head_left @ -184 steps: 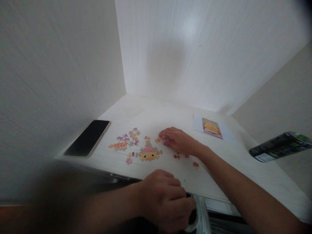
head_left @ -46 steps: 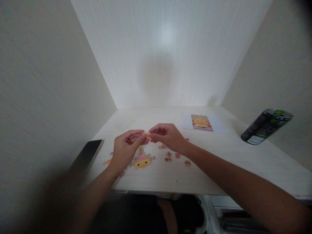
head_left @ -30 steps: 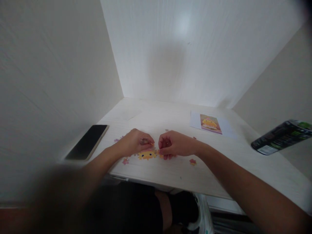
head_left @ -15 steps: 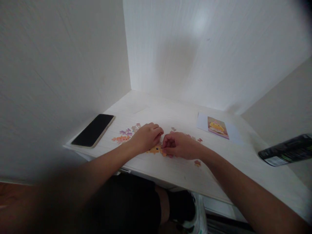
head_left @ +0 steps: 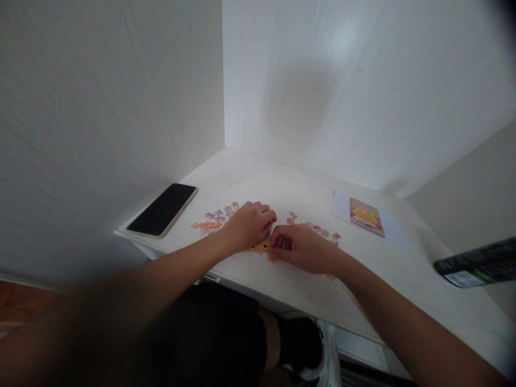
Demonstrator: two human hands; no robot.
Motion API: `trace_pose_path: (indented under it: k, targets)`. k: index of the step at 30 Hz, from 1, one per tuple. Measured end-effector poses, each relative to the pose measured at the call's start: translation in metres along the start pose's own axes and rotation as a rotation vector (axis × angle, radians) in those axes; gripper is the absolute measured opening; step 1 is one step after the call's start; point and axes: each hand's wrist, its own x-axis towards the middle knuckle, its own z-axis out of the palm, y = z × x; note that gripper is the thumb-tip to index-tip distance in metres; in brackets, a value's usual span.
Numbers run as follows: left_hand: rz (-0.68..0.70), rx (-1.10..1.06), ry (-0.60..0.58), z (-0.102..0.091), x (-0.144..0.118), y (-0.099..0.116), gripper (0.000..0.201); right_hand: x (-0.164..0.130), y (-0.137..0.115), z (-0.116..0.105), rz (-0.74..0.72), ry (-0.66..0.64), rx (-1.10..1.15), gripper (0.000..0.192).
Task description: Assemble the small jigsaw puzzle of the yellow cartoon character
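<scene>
In the head view, the partly joined jigsaw section, cardboard with a yellow face and dark eyes (head_left: 261, 246), lies on the white wood-grain table (head_left: 274, 290) near its front edge, mostly covered by the person's hands. The left hand (head_left: 252, 226) arches low over its far-left side, fingers curled inward and the thumb hidden; whether a piece is gripped there cannot be told. The right hand (head_left: 304, 247) is at the section's right edge, its thumb and forefinger drawn close together in a narrow pinch, the other fingers folded; what sits between the tips is too small to make out.

Orange interlocking cardboard pieces (head_left: 206, 226) and purple cardboard pieces (head_left: 215, 216) lie left of the left hand; reddish loose pieces (head_left: 316, 228) are scattered just beyond the right hand. Farther right, a printed card with a yellow figure (head_left: 365, 215) rests on white paper (head_left: 341, 205).

The step in hand seems to be fitting at the section's right edge. The next move probably calls for tabs aligned with their slots, a light press down, and the left hand steadying the joined part.
</scene>
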Motion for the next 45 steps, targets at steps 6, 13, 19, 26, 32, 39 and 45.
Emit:
trace_pose_path:
  k: [6, 13, 19, 26, 32, 39, 45]
  targets:
    - [0.011, -0.002, 0.006, 0.002, 0.0, -0.002, 0.013, -0.004, 0.0, -0.012, -0.035, -0.024, -0.1, 0.013]
    - [0.015, 0.002, 0.007, 0.001, 0.001, -0.001, 0.013, -0.004, -0.004, -0.007, -0.178, -0.066, -0.21, 0.015]
    - [0.016, 0.008, 0.009, 0.001, 0.001, -0.001, 0.013, -0.001, 0.0, -0.004, -0.151, -0.085, -0.198, 0.016]
    - [0.022, 0.02, 0.01, 0.002, 0.001, -0.001, 0.014, 0.001, 0.004, -0.01, -0.162, -0.075, -0.18, 0.021]
    - [0.024, 0.025, 0.007, 0.001, 0.0, -0.001, 0.015, 0.0, 0.002, -0.012, -0.241, -0.094, -0.235, 0.023]
    - [0.024, 0.024, 0.007, 0.001, 0.001, -0.001, 0.015, -0.001, 0.001, -0.009, -0.25, -0.097, -0.218, 0.022]
    - [0.026, 0.019, 0.005, 0.002, 0.001, -0.001, 0.015, 0.001, 0.003, -0.011, -0.218, -0.031, -0.272, 0.029]
